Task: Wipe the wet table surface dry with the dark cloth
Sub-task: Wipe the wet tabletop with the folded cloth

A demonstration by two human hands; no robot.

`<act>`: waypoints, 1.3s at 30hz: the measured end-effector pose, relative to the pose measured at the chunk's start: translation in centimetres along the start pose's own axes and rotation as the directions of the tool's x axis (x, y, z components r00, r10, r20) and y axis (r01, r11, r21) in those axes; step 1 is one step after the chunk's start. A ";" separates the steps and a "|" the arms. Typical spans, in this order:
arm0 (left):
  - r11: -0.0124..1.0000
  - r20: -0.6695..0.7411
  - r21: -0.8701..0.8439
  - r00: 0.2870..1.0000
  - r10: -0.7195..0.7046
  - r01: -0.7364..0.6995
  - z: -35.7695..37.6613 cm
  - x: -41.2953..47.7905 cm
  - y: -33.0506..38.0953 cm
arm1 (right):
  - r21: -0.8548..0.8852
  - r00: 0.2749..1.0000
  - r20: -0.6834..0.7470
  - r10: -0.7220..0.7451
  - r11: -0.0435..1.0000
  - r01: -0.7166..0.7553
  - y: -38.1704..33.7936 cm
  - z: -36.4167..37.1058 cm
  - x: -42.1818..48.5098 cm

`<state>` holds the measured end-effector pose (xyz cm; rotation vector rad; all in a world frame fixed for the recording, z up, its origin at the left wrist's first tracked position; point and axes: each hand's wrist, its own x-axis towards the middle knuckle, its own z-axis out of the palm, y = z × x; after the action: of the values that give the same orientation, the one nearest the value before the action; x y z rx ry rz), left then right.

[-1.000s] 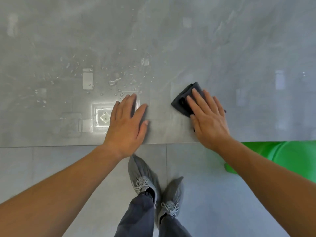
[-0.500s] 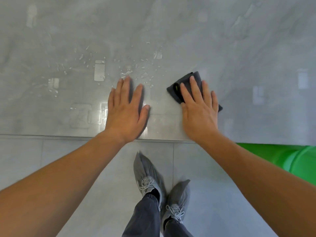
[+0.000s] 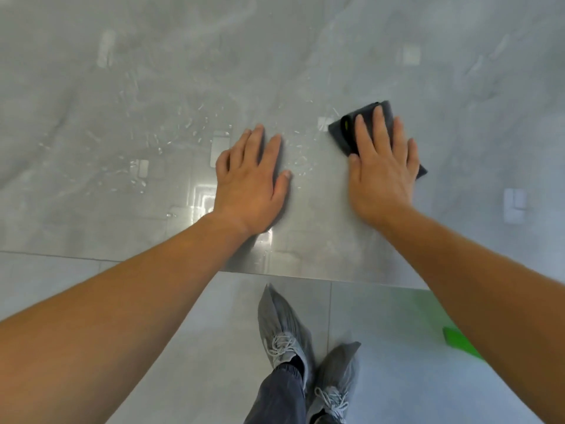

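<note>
The grey glossy table (image 3: pixel 458 87) fills the upper part of the head view. Water drops (image 3: pixel 183 130) lie scattered left of centre and between my two hands. My left hand (image 3: pixel 250 182) rests flat on the table, fingers together, holding nothing. My right hand (image 3: pixel 382 169) presses flat on the folded dark cloth (image 3: pixel 342 130), which sticks out past my fingertips and at the right of my hand. The cloth lies just right of the wet patch.
The table's near edge (image 3: pixel 305 275) runs across the lower middle. Below it are the grey tiled floor, my two grey shoes (image 3: pixel 284 338) and a green object (image 3: pixel 458 341) on the floor at the right.
My right hand has pushed the cloth farther from the table edge and slightly to the left, toward the drops. My left hand has slid forward too, still flat.
</note>
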<state>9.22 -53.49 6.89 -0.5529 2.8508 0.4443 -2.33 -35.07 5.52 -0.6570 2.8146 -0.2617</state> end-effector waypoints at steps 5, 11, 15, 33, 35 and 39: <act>0.999 -0.001 -0.034 1.000 -0.007 0.007 -0.3 0.1 0.1 | -0.053 0.973 0.043 -0.226 0.972 0.228 -1.2 0.7 -3.7; 0.998 0.001 -0.055 1.000 -0.018 0.018 -0.6 0.5 -0.1 | -0.030 0.992 0.052 -0.114 0.993 0.116 -0.3 -0.9 2.9; 0.999 -0.029 -0.037 1.000 0.012 -0.013 -1.1 1.3 -0.6 | 0.020 0.999 -0.002 0.039 0.999 -0.039 -2.7 -1.2 6.2; 0.998 -0.004 -0.055 1.000 0.028 -0.028 -2.7 6.3 -1.5 | -0.061 0.957 0.103 -0.272 0.958 0.279 -2.2 -1.5 5.3; 0.998 -0.013 -0.049 0.999 0.034 -0.034 -2.9 6.5 -1.6 | -0.050 0.940 0.142 -0.311 0.946 0.321 -1.0 -1.8 6.0; 0.995 -0.077 -0.074 0.995 0.064 -0.070 -3.8 7.6 -2.0 | -0.037 0.991 0.051 -0.124 0.991 0.126 -0.5 -3.2 14.0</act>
<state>2.50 -59.02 8.05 -0.4979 2.9412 0.5587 -15.13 -41.50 6.08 -0.8392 2.7433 -0.2090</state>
